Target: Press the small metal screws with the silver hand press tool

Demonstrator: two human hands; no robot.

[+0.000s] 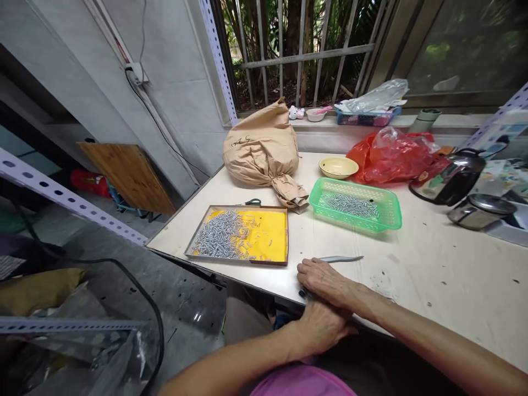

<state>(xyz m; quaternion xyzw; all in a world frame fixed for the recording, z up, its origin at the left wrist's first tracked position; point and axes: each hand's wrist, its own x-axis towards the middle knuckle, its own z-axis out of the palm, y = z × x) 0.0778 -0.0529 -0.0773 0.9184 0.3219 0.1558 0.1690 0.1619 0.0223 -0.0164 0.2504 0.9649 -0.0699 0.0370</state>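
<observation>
My right hand [324, 280] rests at the front edge of the pale table [433, 275], its fingers curled down over a small dark thing I cannot make out. My left hand [319, 329] lies just below it, off the table edge, with its fingers hidden under the right hand. Metal tweezers [340, 258] lie on the table, touching or just beyond the right hand's knuckles. To the left is a flat tray with a yellow bottom [274, 236] that holds a heap of small silver screws [218, 237]. A green plastic basket [355, 205] with more screws stands behind.
A tied brown paper sack [264, 151] sits at the back of the table, with a yellow bowl [338, 167] and a red plastic bag [391, 157] beside it. A kettle [451, 179] and a steel lid [480, 210] are at the right. A barred window is behind.
</observation>
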